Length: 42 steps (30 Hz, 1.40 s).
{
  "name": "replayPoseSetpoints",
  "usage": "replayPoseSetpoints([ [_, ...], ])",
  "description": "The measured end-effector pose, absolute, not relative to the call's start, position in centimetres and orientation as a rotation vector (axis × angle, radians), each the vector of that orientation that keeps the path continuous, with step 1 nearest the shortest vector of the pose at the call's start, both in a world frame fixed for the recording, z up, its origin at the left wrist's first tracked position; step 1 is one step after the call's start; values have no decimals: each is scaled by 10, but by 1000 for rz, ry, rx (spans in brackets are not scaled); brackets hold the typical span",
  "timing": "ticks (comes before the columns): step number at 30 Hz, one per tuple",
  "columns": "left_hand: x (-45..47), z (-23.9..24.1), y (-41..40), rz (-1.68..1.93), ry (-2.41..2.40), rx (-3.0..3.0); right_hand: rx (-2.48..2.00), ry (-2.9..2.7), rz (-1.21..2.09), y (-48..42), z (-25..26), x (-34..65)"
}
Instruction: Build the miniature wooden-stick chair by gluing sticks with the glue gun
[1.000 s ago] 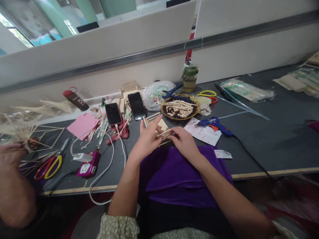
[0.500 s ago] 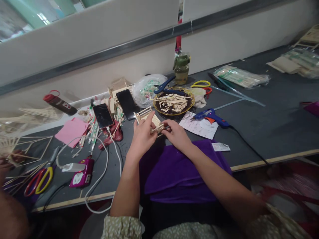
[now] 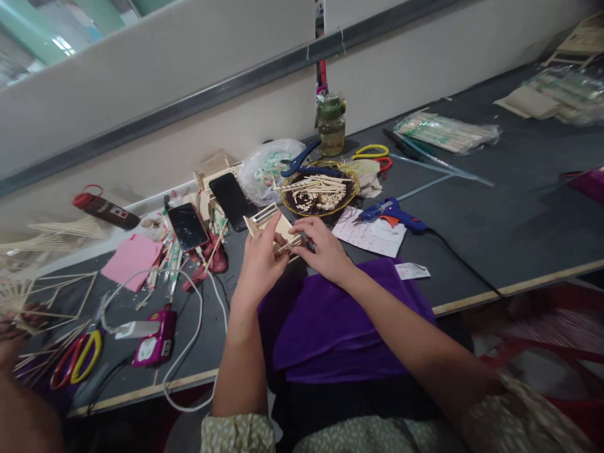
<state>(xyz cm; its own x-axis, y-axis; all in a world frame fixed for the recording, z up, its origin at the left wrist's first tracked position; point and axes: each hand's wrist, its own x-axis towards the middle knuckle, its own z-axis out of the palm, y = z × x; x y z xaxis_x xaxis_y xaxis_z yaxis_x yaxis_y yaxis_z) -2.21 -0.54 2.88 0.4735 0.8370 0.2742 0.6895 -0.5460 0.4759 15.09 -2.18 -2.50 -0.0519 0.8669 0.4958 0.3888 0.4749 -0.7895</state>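
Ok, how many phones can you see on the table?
2: the nearer phone on the left, the farther phone just right of it. Others could be hidden.

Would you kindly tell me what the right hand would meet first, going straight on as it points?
Most likely the small stick frame: the right hand seems to touch its near end, though depth is unclear.

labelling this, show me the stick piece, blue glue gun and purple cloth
Stick piece [image 3: 284, 228], head view: on its slats.
Blue glue gun [image 3: 400, 214], head view: on its body.
Purple cloth [image 3: 330, 333], head view: near its middle.
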Motion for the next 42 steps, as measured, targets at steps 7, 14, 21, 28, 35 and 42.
replayPoseSetpoints([
  [7,-24,27,-5,724,1261,2411,-1088,-1683,616,-17,-27,149],
  [14,-25,27,-7,740,1244,2376,-1050,-1652,646,-17,-28,148],
  [21,-29,26,-8,764,1224,2371,-1108,-1634,425,-29,-22,147],
  [28,-33,21,-5,809,1165,2285,-1147,-1743,167,-36,-24,140],
  [35,-30,23,-8,828,1206,2282,-1202,-1713,127,-40,-22,134],
  [42,-31,24,-10,806,1215,2309,-1224,-1680,169,-44,-17,131],
])
